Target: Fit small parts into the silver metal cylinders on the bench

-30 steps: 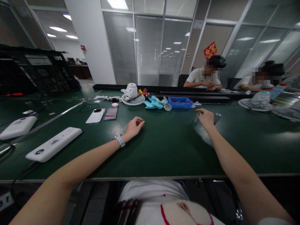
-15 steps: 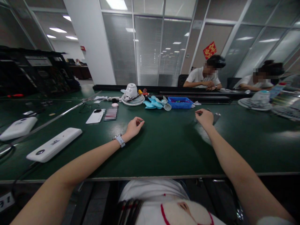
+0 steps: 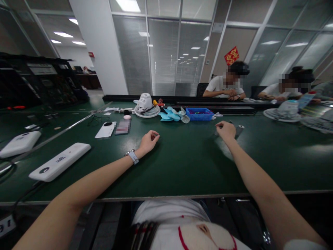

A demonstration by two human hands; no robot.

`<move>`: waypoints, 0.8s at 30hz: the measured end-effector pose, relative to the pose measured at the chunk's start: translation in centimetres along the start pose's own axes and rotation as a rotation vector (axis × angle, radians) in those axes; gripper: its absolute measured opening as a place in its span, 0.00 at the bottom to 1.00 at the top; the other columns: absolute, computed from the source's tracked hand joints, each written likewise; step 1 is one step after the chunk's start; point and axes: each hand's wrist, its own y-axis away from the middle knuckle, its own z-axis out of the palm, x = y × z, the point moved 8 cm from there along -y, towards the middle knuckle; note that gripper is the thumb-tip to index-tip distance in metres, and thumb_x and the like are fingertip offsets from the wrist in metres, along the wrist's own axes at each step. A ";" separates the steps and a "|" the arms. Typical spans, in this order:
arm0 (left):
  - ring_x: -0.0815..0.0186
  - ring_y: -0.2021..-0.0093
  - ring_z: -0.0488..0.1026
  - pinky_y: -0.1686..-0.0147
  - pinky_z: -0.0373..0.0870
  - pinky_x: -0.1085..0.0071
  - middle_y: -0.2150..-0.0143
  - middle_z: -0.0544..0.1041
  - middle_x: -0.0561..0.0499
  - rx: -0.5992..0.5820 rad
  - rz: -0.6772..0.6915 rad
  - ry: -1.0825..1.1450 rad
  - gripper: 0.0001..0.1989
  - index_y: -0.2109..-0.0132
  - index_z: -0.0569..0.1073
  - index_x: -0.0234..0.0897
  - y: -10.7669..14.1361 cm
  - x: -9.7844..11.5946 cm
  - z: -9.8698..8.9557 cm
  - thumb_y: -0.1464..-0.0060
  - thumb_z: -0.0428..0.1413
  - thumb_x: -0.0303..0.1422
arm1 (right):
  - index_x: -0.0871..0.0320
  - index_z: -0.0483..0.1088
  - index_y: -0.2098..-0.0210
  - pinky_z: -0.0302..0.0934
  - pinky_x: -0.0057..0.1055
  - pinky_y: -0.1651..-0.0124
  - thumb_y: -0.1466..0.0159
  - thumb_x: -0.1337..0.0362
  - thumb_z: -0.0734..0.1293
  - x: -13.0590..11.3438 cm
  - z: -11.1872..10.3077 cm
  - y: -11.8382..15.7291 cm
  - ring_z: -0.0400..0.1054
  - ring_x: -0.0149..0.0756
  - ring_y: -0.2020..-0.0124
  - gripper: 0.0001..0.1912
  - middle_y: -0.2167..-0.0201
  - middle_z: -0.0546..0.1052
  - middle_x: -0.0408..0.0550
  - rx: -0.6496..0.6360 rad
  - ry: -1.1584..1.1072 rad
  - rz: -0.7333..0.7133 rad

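My left hand [image 3: 149,141] rests on the green table [image 3: 179,163], a pale-strapped watch [image 3: 134,157] on its wrist. Its fingers are loosely curled, with a gap to the thumb and nothing between them. My right hand [image 3: 225,132] is over the table farther right, thumb and fingers drawn together. What they hold, if anything, is hidden. A short grey cylindrical thing [image 3: 239,130] shows just past its right side; its kind is unclear. Beyond the hands lie light blue fan blades [image 3: 169,114], a blue basket [image 3: 199,118] of small parts and a white fan housing [image 3: 146,104].
On the left lie a white phone [image 3: 104,130], a pixelated flat item [image 3: 122,127] and a long white device [image 3: 61,161] with a cable. Black rails [image 3: 221,109] run along the back. Two co-workers sit across at right, near more white fan parts [image 3: 282,113].
The view has shifted very slightly. Both hands keep nearly the same place and pose.
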 end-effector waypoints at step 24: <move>0.65 0.65 0.72 0.64 0.68 0.68 0.66 0.75 0.51 -0.008 -0.010 0.000 0.11 0.55 0.71 0.38 0.1 0.6 -0.1 0.44 0.56 0.36 | 0.58 0.68 0.62 0.63 0.43 0.50 0.49 0.56 0.75 2.6 3.5 2.8 0.71 0.49 0.56 0.20 0.61 0.76 0.54 0.049 -0.298 0.484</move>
